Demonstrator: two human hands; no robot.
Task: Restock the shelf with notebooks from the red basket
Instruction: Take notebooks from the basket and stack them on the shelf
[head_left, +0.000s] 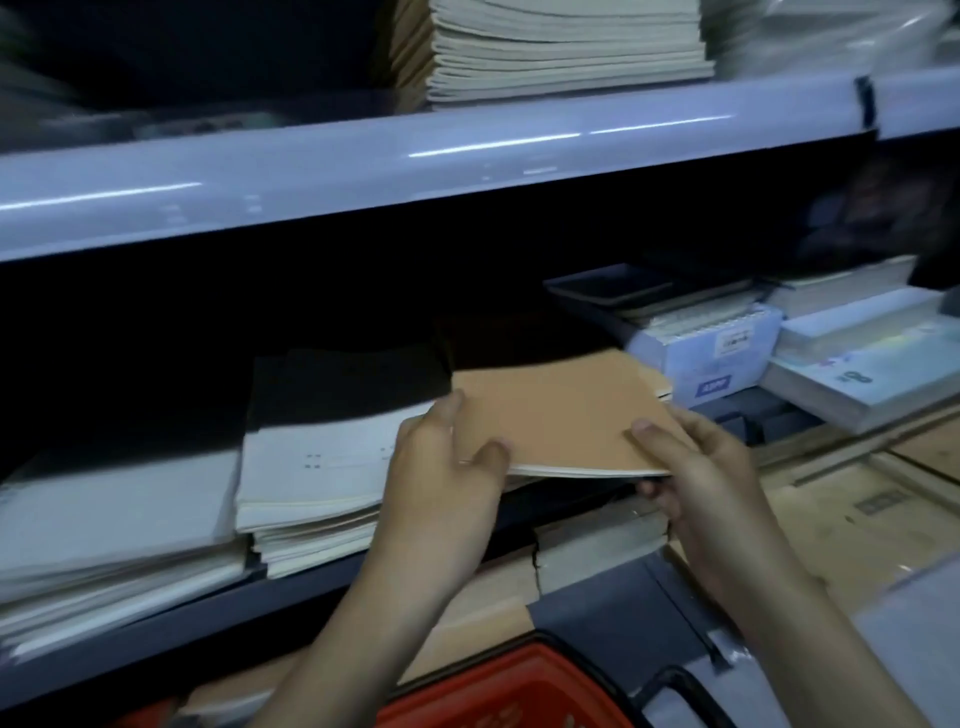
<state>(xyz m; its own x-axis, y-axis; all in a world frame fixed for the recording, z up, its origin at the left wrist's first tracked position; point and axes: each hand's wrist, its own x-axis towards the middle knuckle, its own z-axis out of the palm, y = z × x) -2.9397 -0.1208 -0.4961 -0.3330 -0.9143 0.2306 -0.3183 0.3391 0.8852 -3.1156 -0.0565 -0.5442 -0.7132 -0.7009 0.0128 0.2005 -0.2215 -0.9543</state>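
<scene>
Dim lower shelf (156, 631) mid-frame: left hand (441, 462) and right hand (696, 467) grip thin tan kraft-cover notebooks (561, 410) at center, cream notebook stack (311, 483) just left, red basket (509, 691) bottom center.

Everything looks dim and blurry, most at the left edge. Bright streaks shine on the shelf (467, 166) front; black shadow lies below.

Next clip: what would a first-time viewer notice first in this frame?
The left hand and right hand grip a thin stack of brown notebooks at centre, above the lower shelf. A cream notebook pile lies just left of it, and the red basket shows at the bottom edge.
</scene>
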